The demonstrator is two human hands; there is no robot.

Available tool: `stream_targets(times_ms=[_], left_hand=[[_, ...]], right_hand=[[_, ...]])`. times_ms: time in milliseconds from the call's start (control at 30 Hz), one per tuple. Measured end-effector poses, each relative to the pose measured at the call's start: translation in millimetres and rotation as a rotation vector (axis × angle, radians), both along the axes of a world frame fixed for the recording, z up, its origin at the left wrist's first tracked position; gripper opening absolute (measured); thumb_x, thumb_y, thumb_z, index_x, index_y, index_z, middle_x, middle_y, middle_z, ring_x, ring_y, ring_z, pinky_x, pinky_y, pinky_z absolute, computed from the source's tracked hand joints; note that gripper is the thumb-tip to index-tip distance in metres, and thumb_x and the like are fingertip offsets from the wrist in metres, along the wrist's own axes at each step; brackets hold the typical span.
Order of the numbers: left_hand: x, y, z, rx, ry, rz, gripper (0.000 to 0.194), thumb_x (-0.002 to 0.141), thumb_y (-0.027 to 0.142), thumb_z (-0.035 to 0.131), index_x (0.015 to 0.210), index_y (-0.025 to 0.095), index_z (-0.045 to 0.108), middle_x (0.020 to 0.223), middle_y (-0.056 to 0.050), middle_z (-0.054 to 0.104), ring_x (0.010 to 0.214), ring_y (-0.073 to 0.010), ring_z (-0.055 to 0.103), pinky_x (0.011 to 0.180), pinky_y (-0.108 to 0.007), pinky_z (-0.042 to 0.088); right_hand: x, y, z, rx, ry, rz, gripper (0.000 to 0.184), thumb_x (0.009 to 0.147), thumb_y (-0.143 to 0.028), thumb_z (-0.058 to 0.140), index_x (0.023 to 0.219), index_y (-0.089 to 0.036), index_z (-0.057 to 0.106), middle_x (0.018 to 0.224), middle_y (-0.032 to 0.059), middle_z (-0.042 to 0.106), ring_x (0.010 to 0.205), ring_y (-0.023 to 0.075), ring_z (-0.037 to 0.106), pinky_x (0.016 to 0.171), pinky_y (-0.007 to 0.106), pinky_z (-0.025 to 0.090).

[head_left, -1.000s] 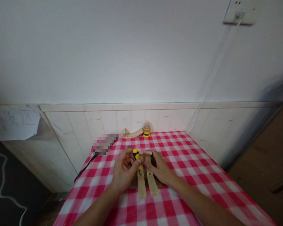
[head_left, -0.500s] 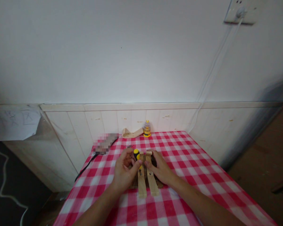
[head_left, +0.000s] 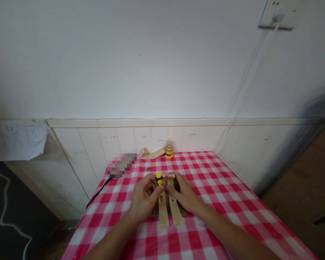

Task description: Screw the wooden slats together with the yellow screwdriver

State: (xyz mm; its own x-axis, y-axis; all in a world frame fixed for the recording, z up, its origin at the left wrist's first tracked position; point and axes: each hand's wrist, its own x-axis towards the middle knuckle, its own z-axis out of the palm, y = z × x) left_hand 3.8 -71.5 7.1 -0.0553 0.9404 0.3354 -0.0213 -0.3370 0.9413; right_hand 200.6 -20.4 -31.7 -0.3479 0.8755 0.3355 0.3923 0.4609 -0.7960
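My left hand (head_left: 143, 196) is closed round a short yellow and black screwdriver (head_left: 159, 181), held upright with its tip down on the left of two pale wooden slats (head_left: 163, 213). My right hand (head_left: 184, 196) rests on the right slat (head_left: 174, 209), fingers pressed on its far end beside the screwdriver. Both slats lie side by side on a darker wooden piece (head_left: 153, 211) on the red and white checked tablecloth (head_left: 219, 202).
At the table's far edge lie a curved wooden part (head_left: 151, 154) and a small yellow screwdriver-bit holder (head_left: 168, 148). A blurred object (head_left: 121, 164) with a black cable (head_left: 97, 193) sits far left. A few loose screws (head_left: 148, 168) lie nearby. A wall socket (head_left: 277, 16) hangs above.
The screwdriver and my left hand's fingers shifted slightly right and turned a little; my right hand and the slats stayed where they were.
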Motion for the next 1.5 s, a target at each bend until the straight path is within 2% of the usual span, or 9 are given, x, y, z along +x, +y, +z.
stream_targets(times_ms=[167,333,467,567,667,800,1033,1233,1500], left_hand=[[-3.8,0.2,-3.6,0.036,0.061,-0.056,0.024,0.092,0.045,0.075,0.091,0.02,0.078,0.078,-0.006,0.074,0.069,-0.0198,0.067,0.062,-0.026,0.051],[-6.0,1.0,-7.4,0.077,0.137,-0.056,0.021,0.098,0.038,0.066,0.094,0.022,0.079,0.075,-0.003,0.071,0.071,-0.02,0.068,0.071,-0.029,0.056],[-5.6,0.8,-7.3,0.07,0.153,-0.032,0.02,0.096,0.034,0.068,0.107,0.023,0.08,0.077,-0.003,0.075,0.076,-0.0211,0.072,0.071,-0.028,0.056],[-3.3,1.0,-7.4,0.06,0.097,-0.01,0.019,0.094,0.033,0.071,0.105,0.022,0.079,0.082,-0.004,0.078,0.076,-0.0205,0.074,0.07,-0.028,0.057],[-0.7,3.1,-7.9,0.053,-0.025,0.079,0.016,0.092,0.035,0.073,0.095,0.02,0.076,0.085,-0.005,0.08,0.074,-0.0186,0.074,0.067,-0.026,0.056],[0.9,8.7,-9.6,0.051,-0.139,0.208,0.024,0.089,0.04,0.079,0.1,0.019,0.073,0.085,-0.003,0.079,0.066,-0.0143,0.07,0.058,-0.021,0.053],[3.1,13.9,-14.0,0.025,-0.198,0.175,0.039,0.085,0.047,0.084,0.106,0.018,0.069,0.08,-0.001,0.077,0.059,-0.0119,0.067,0.054,-0.02,0.053],[3.1,16.0,-17.2,0.021,-0.192,0.137,0.039,0.084,0.048,0.085,0.103,0.018,0.067,0.077,0.0,0.074,0.058,-0.0121,0.067,0.053,-0.02,0.053],[2.9,18.5,-18.1,0.009,-0.145,0.183,0.037,0.08,0.042,0.087,0.098,0.02,0.064,0.078,0.003,0.07,0.057,-0.0107,0.064,0.053,-0.019,0.05]], right_hand=[[0.5,-0.3,1.4,0.012,0.004,0.01,0.053,0.1,-0.072,0.059,0.122,-0.024,0.066,0.122,0.0124,0.072,0.116,0.0331,0.066,0.102,0.05,0.053],[-0.7,-0.6,3.4,-0.009,0.014,0.012,0.056,0.099,-0.073,0.06,0.123,-0.023,0.066,0.123,0.0136,0.072,0.117,0.0343,0.065,0.104,0.052,0.052],[-1.1,-0.9,3.8,-0.01,0.021,0.011,0.057,0.098,-0.073,0.061,0.124,-0.022,0.066,0.124,0.0139,0.072,0.118,0.0347,0.064,0.104,0.053,0.051],[-0.4,-0.8,3.2,-0.002,0.014,0.016,0.055,0.099,-0.071,0.061,0.124,-0.022,0.065,0.125,0.0145,0.071,0.12,0.035,0.064,0.106,0.053,0.05],[0.5,-0.5,1.5,0.004,0.013,0.018,0.05,0.1,-0.066,0.061,0.123,-0.022,0.064,0.125,0.0143,0.071,0.118,0.0345,0.064,0.105,0.053,0.05],[0.6,-0.1,0.5,0.009,0.004,0.014,0.042,0.1,-0.056,0.065,0.125,-0.022,0.063,0.126,0.0139,0.069,0.119,0.0337,0.063,0.106,0.053,0.05],[-0.7,-0.7,3.9,-0.012,-0.002,-0.001,0.036,0.099,-0.049,0.068,0.121,-0.022,0.064,0.128,0.0145,0.068,0.123,0.0347,0.061,0.106,0.052,0.049],[-0.9,-1.3,4.3,-0.026,-0.007,-0.004,0.037,0.099,-0.048,0.069,0.125,-0.023,0.063,0.13,0.0136,0.068,0.125,0.0345,0.061,0.106,0.051,0.049],[0.1,1.4,-0.5,-0.012,-0.011,0.002,0.036,0.1,-0.048,0.068,0.125,-0.023,0.063,0.131,0.0142,0.068,0.125,0.0352,0.061,0.107,0.054,0.049]])
